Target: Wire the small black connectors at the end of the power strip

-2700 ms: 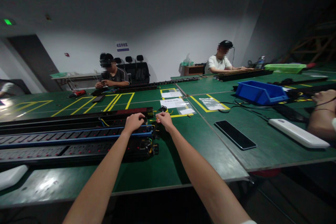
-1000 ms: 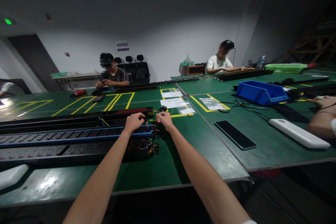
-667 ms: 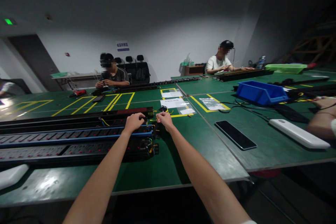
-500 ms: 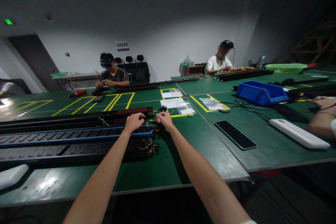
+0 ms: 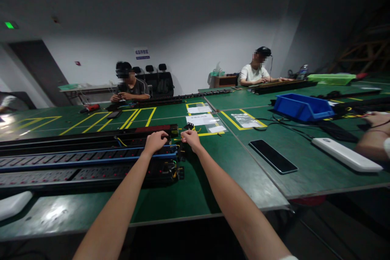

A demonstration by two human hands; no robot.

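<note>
Several long black power strips [image 5: 100, 155] lie side by side at the left, their ends towards the middle. My left hand [image 5: 156, 142] rests over the end of the blue-edged one, fingers curled against it, the fingertips partly hidden. Just right of that end, my right hand [image 5: 190, 139] is closed in a pinch. A thin yellow wire [image 5: 176, 139] runs from the strip's end to its fingertips. Below the right hand a small black end piece [image 5: 183, 152] hangs by the strip. Loose wires and a black plug-like part [image 5: 180, 172] show at the nearest strip's end.
A phone [image 5: 273, 156], a white power bank [image 5: 345, 155] and a blue bin [image 5: 303, 107] stand to the right. Paper sheets [image 5: 199, 120] lie ahead in yellow tape marks. Two people sit across the table; another person's arm [image 5: 374, 134] reaches in at right.
Both hands stay almost in place at the strip's end; the right fingers shift only slightly. The far right co-worker's hand has moved a little.
</note>
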